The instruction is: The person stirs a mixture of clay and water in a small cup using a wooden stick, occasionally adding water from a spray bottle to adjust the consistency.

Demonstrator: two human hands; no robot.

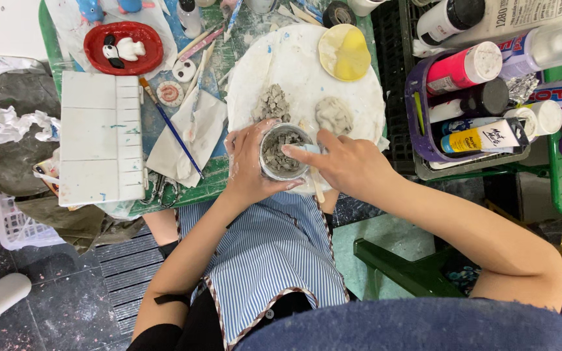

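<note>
Two hands meet over the cup (283, 151) at the near edge of the white board (359, 97). My left hand (247, 170) is wrapped round the cup's side; my right hand (346, 162) pinches a pale stick (308, 149) dipped into it. I judge the cup partly filled with grey clay bits. One heap of chunks (272, 103) and a smooth lump (334, 115) lie on the board just behind, unused.
</note>
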